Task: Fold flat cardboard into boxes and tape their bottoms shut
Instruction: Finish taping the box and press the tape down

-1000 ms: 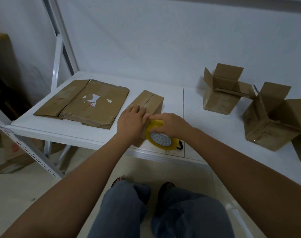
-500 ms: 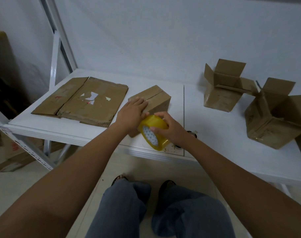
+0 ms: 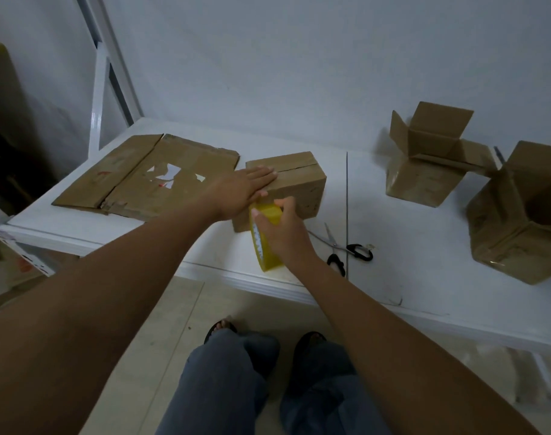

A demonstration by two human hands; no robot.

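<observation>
A small folded cardboard box (image 3: pixel 299 180) sits bottom-up on the white table (image 3: pixel 424 246), its two flaps meeting in a seam on top. My left hand (image 3: pixel 242 189) lies flat with straight fingers on the box's top near corner, pressing the flaps down. My right hand (image 3: pixel 283 230) grips a yellow tape roll (image 3: pixel 264 243) held on edge against the box's near side, just below my left hand.
Flat cardboard sheets (image 3: pixel 148 177) lie at the table's left. Two open boxes stand at the right, one further back (image 3: pixel 424 164), one nearer (image 3: pixel 519 221). Black-handled scissors (image 3: pixel 343 246) lie just right of my right hand. My legs and the tiled floor are below the table edge.
The box has turned so its side faces me. My left hand slid onto the box top and flattened. The tape roll turned on edge and dropped down the box's near side, uncovering the scissors.
</observation>
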